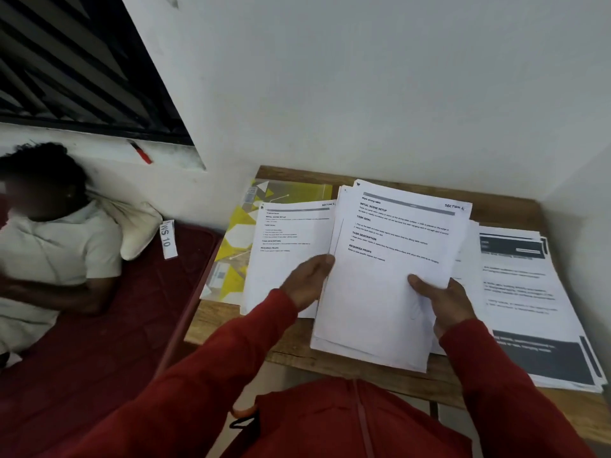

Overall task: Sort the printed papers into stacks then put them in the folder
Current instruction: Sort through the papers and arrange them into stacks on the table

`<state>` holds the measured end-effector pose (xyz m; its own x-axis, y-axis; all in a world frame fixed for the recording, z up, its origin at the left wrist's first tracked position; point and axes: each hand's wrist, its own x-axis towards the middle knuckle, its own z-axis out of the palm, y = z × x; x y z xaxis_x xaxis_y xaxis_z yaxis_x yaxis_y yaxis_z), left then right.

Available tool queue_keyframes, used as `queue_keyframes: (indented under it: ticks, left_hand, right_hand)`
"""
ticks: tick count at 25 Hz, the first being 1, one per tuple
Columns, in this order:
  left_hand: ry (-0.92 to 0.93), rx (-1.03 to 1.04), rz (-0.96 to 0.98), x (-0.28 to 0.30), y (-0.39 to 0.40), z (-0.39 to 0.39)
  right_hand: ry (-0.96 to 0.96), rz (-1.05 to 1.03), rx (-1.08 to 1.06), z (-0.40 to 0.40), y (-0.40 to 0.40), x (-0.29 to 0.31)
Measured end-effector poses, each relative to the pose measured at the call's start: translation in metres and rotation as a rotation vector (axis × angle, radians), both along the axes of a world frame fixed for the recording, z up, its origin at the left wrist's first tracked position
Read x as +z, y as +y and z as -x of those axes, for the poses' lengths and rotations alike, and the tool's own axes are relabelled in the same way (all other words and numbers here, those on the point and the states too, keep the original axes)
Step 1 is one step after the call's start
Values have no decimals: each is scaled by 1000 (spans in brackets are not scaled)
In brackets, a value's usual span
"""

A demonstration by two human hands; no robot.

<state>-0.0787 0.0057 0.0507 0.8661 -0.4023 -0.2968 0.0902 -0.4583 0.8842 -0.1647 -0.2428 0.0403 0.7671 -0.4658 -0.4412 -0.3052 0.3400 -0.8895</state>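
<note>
A sheaf of printed papers (390, 276) sits over the middle of the wooden table (251, 342), held from both sides. My left hand (305, 282) grips its left edge and my right hand (443, 300) grips its lower right part, thumb on top. The top sheet reads "SECTION" with task headings. To the left, a smaller stack of printed papers (284, 252) lies on a yellow and grey folder (238, 226). On the right, a third stack with dark header bands (529, 292) lies flat on the table.
The table stands in a corner between white walls. On the left, a person in a white shirt (56, 249) lies on a dark red mattress (99, 342) with a pillow (139, 226). A tag marked "WS 10" (168, 239) lies near the pillow. A dark window (72, 67) is above.
</note>
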Motion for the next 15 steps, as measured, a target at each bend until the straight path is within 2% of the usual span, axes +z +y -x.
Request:
queue_keyframes:
  ticks: [6, 9, 11, 13, 15]
  left_hand:
    - [51, 298, 87, 4, 12, -18]
    - [-27, 393, 114, 1, 31, -29]
    - [-12, 437, 121, -4, 44, -41]
    - [10, 441, 91, -11, 54, -52]
    - [-8, 477, -19, -19, 62, -59]
  right_hand:
    - [-49, 20, 31, -5, 5, -1]
    - [-40, 30, -34, -1, -11, -3]
    - [-53, -28, -90, 5, -28, -5]
    - [-46, -75, -123, 14, -44, -7]
    - [-55, -120, -152, 20, -55, -4]
